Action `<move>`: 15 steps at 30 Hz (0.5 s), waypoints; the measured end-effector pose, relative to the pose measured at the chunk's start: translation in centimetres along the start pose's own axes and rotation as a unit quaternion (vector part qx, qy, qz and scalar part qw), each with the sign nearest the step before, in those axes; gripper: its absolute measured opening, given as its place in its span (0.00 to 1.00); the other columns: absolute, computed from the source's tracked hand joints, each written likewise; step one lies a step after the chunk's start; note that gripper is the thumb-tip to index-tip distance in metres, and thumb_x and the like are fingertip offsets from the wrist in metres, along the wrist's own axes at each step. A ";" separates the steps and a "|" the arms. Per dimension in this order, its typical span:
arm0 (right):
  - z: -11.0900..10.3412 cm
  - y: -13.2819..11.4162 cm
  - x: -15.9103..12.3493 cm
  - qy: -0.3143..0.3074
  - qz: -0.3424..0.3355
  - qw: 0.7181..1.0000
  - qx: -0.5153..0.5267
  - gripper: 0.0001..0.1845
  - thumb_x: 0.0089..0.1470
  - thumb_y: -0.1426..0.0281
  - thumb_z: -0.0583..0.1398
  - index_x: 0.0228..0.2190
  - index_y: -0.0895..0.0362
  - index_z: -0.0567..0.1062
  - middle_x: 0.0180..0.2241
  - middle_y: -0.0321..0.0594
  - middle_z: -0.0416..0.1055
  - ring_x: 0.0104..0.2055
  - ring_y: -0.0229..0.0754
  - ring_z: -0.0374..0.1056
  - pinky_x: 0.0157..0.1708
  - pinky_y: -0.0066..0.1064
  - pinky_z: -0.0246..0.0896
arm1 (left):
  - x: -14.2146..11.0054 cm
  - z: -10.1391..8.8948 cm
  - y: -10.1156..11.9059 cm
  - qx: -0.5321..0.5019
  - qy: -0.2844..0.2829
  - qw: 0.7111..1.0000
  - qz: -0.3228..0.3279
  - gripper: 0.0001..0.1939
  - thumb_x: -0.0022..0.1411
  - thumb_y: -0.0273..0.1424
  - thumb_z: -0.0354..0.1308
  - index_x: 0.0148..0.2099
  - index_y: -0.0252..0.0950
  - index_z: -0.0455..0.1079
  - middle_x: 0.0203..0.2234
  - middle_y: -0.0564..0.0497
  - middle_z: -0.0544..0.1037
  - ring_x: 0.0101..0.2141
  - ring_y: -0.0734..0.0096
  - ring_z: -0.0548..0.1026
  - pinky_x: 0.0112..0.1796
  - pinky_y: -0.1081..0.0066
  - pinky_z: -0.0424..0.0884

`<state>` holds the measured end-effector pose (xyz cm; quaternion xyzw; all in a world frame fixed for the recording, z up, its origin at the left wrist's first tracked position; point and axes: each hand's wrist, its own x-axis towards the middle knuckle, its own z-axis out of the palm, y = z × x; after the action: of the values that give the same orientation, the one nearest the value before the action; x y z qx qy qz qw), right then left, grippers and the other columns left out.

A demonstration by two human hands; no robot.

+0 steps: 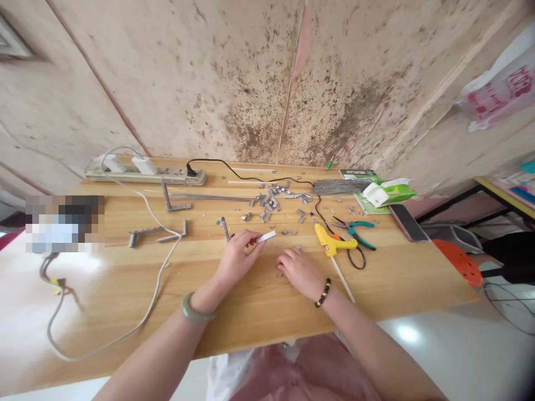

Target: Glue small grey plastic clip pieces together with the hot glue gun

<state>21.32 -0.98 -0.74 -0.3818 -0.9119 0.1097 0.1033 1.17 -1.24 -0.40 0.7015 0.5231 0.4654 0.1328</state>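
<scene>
My left hand (238, 256) is closed, pinching a flat pale strip (267, 236) that points to the right. A thin grey strip (225, 227) sticks up beyond the same hand; whether the two are joined is hidden. To its right, my right hand (300, 270) rests low over the wood with fingers curled together. Anything within those fingers is too small to make out. A small grey bit (279, 274) lies by its fingertips. Beyond both hands are many loose grey pieces (267, 203). A yellow glue gun (332, 239) lies right of my right hand.
Teal-handled pliers (361, 231), a phone (408, 223), a tissue pack (388, 192) and a wire bundle (343, 186) lie on the right. Angled grey pieces (178, 207) are at left. A white cable (156, 284) loops from the power strip (163, 176) across the wooden table (251, 320).
</scene>
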 end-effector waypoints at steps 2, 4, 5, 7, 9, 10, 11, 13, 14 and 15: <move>0.1 -0.2 0.1 -0.014 0.001 1.000 -0.025 0.05 0.60 0.75 0.56 0.34 0.59 0.73 0.36 0.42 0.69 0.42 0.43 0.63 0.45 0.35 0.58 | 0.0 0.0 0.0 0.001 0.003 1.000 0.000 0.05 0.61 0.31 0.56 0.38 0.36 0.71 0.27 0.50 0.75 0.29 0.70 0.72 0.32 0.70 0.69; 0.3 -0.3 0.2 -0.022 0.006 0.999 -0.047 0.05 0.61 0.75 0.56 0.35 0.59 0.73 0.36 0.42 0.68 0.42 0.44 0.63 0.45 0.35 0.58 | 0.0 0.0 0.0 0.001 0.006 1.000 0.000 0.05 0.61 0.30 0.56 0.38 0.36 0.71 0.27 0.50 0.75 0.29 0.70 0.71 0.32 0.70 0.69; 0.3 -0.3 0.3 -0.023 0.010 0.998 -0.058 0.05 0.61 0.75 0.55 0.35 0.59 0.72 0.37 0.43 0.68 0.42 0.44 0.63 0.44 0.35 0.58 | 0.0 0.0 -0.1 0.001 0.006 1.000 0.002 0.05 0.61 0.30 0.56 0.39 0.35 0.71 0.27 0.50 0.75 0.29 0.71 0.71 0.32 0.70 0.69; 0.3 -0.3 0.5 -0.025 0.018 0.997 -0.078 0.06 0.61 0.76 0.54 0.36 0.59 0.72 0.37 0.43 0.69 0.42 0.44 0.63 0.43 0.36 0.58 | 0.0 0.0 -0.2 -0.002 0.005 1.000 0.005 0.05 0.61 0.30 0.56 0.39 0.35 0.71 0.27 0.50 0.75 0.30 0.70 0.72 0.32 0.70 0.69; 0.1 -0.1 0.7 -0.028 0.016 0.997 -0.075 0.06 0.61 0.75 0.54 0.36 0.59 0.72 0.37 0.43 0.69 0.42 0.44 0.64 0.42 0.35 0.58 | -0.1 0.1 -0.2 -0.003 0.002 1.000 0.004 0.06 0.61 0.31 0.56 0.40 0.35 0.71 0.28 0.50 0.74 0.30 0.70 0.72 0.32 0.71 0.69; -0.1 0.0 0.7 -0.031 0.008 0.998 -0.063 0.05 0.61 0.75 0.55 0.36 0.59 0.72 0.37 0.42 0.69 0.42 0.44 0.64 0.43 0.35 0.58 | -0.1 0.1 -0.3 -0.004 0.003 1.000 0.003 0.06 0.61 0.31 0.56 0.40 0.35 0.71 0.28 0.50 0.74 0.30 0.70 0.72 0.32 0.71 0.69; -0.3 0.1 0.8 -0.034 -0.002 0.998 -0.047 0.05 0.61 0.74 0.56 0.35 0.59 0.72 0.36 0.41 0.69 0.42 0.43 0.64 0.43 0.34 0.57 | -0.2 0.1 -0.3 -0.003 0.002 1.000 0.001 0.06 0.62 0.31 0.56 0.40 0.35 0.71 0.28 0.50 0.75 0.31 0.70 0.72 0.32 0.71 0.69; -0.8 0.2 0.8 -0.043 -0.016 0.999 -0.022 0.04 0.60 0.73 0.58 0.34 0.58 0.73 0.36 0.40 0.70 0.42 0.42 0.65 0.44 0.34 0.57 | -0.2 0.2 -0.3 -0.002 0.000 1.000 0.000 0.06 0.61 0.31 0.56 0.40 0.36 0.71 0.28 0.50 0.75 0.31 0.70 0.72 0.32 0.71 0.69; -1.0 0.2 0.8 -0.046 -0.018 0.999 -0.017 0.03 0.59 0.72 0.58 0.34 0.58 0.73 0.36 0.39 0.70 0.43 0.42 0.65 0.44 0.34 0.56 | -0.2 0.2 -0.3 -0.002 -0.002 1.000 0.001 0.06 0.61 0.31 0.56 0.40 0.35 0.71 0.28 0.50 0.75 0.30 0.70 0.72 0.32 0.71 0.69; -1.1 0.1 0.8 -0.049 -0.016 0.999 -0.017 0.03 0.59 0.72 0.59 0.33 0.58 0.73 0.36 0.39 0.70 0.43 0.42 0.65 0.44 0.34 0.56 | -0.2 0.2 -0.3 -0.001 -0.004 1.000 0.003 0.06 0.61 0.31 0.56 0.40 0.35 0.71 0.28 0.50 0.75 0.30 0.70 0.72 0.32 0.71 0.69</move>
<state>21.18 -0.20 0.35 -0.3630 -0.9236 0.1114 0.0536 1.14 -1.21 -0.83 0.7045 0.5201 0.4637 0.1346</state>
